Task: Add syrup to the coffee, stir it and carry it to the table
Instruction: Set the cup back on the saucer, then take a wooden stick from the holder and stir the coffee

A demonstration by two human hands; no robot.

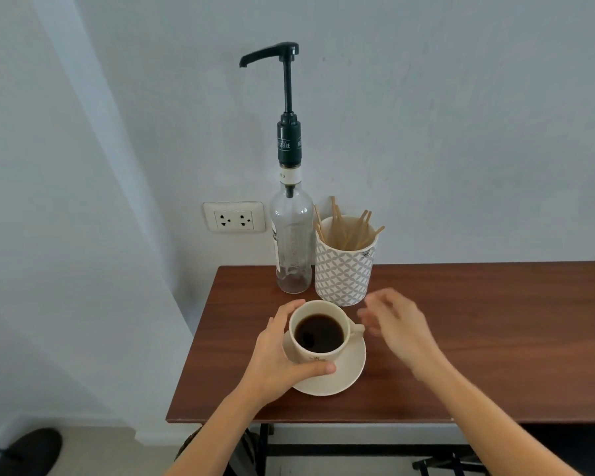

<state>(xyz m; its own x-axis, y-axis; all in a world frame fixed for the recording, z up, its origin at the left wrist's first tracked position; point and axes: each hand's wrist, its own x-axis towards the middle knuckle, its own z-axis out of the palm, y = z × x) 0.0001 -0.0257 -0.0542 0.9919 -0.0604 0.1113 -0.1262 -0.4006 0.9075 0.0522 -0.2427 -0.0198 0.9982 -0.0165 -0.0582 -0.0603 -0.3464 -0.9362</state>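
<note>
The left hand (275, 359) was wrapped around the cup (318, 333), covering its near-left wall. Right of the cup, the right hand (397, 326) hovered blurred, fingers spread, holding nothing.

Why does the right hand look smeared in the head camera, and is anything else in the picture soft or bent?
Head view: the right hand is motion-blurred, fingers ghosted beside the cup handle; the left hand on the cup is sharp. Head view: wide-angle distortion leans the wall corner at left and stretches the syrup bottle pump. Head view: lighting is soft and even, with no harsh glare.
</note>
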